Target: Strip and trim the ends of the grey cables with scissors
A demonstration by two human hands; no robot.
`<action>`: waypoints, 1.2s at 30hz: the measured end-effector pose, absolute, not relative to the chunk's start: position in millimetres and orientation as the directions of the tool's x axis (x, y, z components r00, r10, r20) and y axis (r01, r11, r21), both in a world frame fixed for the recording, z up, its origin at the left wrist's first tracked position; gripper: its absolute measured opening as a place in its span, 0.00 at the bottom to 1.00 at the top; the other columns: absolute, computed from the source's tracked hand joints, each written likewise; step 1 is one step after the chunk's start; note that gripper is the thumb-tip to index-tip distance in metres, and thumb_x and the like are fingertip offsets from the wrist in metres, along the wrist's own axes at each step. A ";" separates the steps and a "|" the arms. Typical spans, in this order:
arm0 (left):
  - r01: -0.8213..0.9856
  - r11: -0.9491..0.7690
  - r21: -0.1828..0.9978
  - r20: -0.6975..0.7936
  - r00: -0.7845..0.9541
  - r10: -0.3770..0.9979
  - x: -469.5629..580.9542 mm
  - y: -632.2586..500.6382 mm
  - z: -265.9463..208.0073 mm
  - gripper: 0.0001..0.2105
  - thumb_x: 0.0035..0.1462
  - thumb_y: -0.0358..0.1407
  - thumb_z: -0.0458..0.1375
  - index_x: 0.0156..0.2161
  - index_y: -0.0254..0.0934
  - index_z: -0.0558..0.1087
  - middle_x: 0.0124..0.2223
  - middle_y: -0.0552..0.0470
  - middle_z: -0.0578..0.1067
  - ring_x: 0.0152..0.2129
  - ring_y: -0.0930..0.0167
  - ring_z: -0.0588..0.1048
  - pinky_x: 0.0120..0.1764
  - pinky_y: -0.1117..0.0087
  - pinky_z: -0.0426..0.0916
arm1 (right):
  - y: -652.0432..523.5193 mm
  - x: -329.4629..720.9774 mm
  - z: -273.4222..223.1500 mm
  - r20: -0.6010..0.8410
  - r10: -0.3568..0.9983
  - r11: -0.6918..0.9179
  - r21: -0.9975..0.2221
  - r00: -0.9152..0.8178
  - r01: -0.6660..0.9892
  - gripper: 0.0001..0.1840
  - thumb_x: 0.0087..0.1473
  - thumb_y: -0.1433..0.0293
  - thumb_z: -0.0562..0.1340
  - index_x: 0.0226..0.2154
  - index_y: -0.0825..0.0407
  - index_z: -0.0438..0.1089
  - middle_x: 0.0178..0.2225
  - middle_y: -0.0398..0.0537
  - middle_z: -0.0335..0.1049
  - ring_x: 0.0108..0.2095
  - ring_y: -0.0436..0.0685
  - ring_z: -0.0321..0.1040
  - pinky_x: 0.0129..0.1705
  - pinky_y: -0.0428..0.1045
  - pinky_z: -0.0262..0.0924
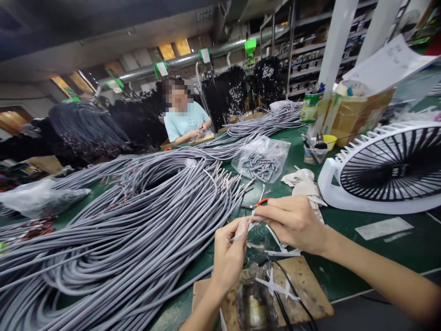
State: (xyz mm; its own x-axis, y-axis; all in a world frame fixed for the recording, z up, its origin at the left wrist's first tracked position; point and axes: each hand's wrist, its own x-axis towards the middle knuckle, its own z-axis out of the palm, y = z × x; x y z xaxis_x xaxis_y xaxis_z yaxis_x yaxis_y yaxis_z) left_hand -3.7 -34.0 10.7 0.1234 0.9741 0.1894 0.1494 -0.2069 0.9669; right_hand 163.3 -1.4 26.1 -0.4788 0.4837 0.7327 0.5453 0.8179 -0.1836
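Note:
Close together over the green bench, my two hands meet fingertip to fingertip. My left hand (pixel 229 253) is closed in a pinch, with something pale and translucent at its thumb; its kind is unclear. My right hand (pixel 296 225) is closed too, its fingertips at a thin white strip (pixel 253 215). An orange handle (pixel 263 201) shows just beyond the right fingers; whether they touch it I cannot tell. Below lies a worn wooden board (pixel 310 285) with a taped, dark metal-like block (pixel 257 303) and black cables (pixel 283 309). Loose white strips (pixel 275 239) lie under my right hand.
A large coil of grey cables (pixel 138 239) fills the left and middle. Behind my hands is a clear bag of short grey pieces (pixel 260 165). A white fan (pixel 389 170), a cloth (pixel 305 181) and a cardboard box (pixel 361 110) stand right. Across the bench sits a person (pixel 188 122).

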 end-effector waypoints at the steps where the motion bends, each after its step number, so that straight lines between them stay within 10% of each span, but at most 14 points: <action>1: 0.223 -0.254 0.941 0.231 0.127 0.965 -4.1 -33.4 10.6 0.16 0.59 0.40 0.47 0.37 0.31 0.74 0.19 0.57 0.58 0.16 0.78 0.54 0.20 0.76 0.50 | -0.4 163.9 25.1 0.725 0.499 0.816 -0.209 -0.475 0.538 0.09 0.53 0.74 0.55 0.31 0.54 0.71 0.23 0.45 0.69 0.23 0.48 0.62 0.26 0.44 0.52; 8: 0.560 -0.595 0.576 0.469 0.369 0.802 -0.5 -29.0 3.0 0.09 0.55 0.30 0.52 0.35 0.32 0.76 0.23 0.51 0.68 0.21 0.74 0.65 0.25 0.74 0.57 | 4.5 171.9 24.1 0.350 0.817 0.558 -0.679 -0.459 0.477 0.13 0.49 0.72 0.58 0.16 0.55 0.66 0.13 0.36 0.50 0.16 0.44 0.45 0.19 0.43 0.41; 14: 0.323 -0.399 0.858 0.330 0.249 0.911 -2.2 -25.7 0.5 0.10 0.55 0.35 0.53 0.34 0.32 0.74 0.22 0.53 0.66 0.18 0.77 0.60 0.22 0.75 0.54 | 13.8 167.8 14.8 0.161 0.888 0.251 -0.954 -0.431 0.161 0.15 0.47 0.62 0.58 0.20 0.57 0.66 0.16 0.38 0.53 0.18 0.44 0.46 0.19 0.43 0.41; 21: -0.180 -0.022 0.983 0.069 0.260 0.963 -4.6 -18.7 0.2 0.12 0.56 0.41 0.53 0.29 0.32 0.68 0.17 0.61 0.54 0.13 0.81 0.49 0.18 0.77 0.44 | 7.9 162.9 10.9 0.276 0.920 0.280 -0.960 -0.278 -0.023 0.12 0.49 0.62 0.58 0.24 0.55 0.65 0.17 0.36 0.52 0.16 0.43 0.45 0.17 0.42 0.41; 25: 0.082 -0.174 0.981 0.157 0.179 0.971 -2.1 -22.9 2.9 0.12 0.57 0.39 0.51 0.31 0.32 0.70 0.19 0.58 0.59 0.15 0.79 0.56 0.19 0.77 0.50 | -1.5 164.7 8.1 0.488 0.857 0.513 -0.838 -0.167 0.185 0.13 0.45 0.65 0.62 0.36 0.53 0.68 0.17 0.35 0.52 0.17 0.44 0.45 0.17 0.42 0.43; 29: 0.458 -0.442 0.771 0.337 0.295 0.894 1.9 -27.9 2.2 0.08 0.56 0.32 0.52 0.35 0.33 0.73 0.26 0.51 0.71 0.23 0.74 0.67 0.27 0.75 0.60 | -3.4 164.2 7.7 0.501 0.844 0.534 -0.759 -0.190 0.372 0.08 0.48 0.68 0.60 0.24 0.55 0.70 0.15 0.38 0.57 0.16 0.43 0.46 0.18 0.42 0.43; 36: 0.480 -0.580 0.658 0.401 0.428 0.810 5.3 -31.5 -1.4 0.08 0.54 0.28 0.53 0.34 0.33 0.75 0.26 0.49 0.73 0.23 0.73 0.69 0.27 0.74 0.62 | 17.6 175.0 14.8 0.293 0.946 0.310 -0.944 -0.140 0.115 0.13 0.51 0.63 0.57 0.23 0.56 0.64 0.20 0.40 0.58 0.20 0.45 0.54 0.21 0.42 0.50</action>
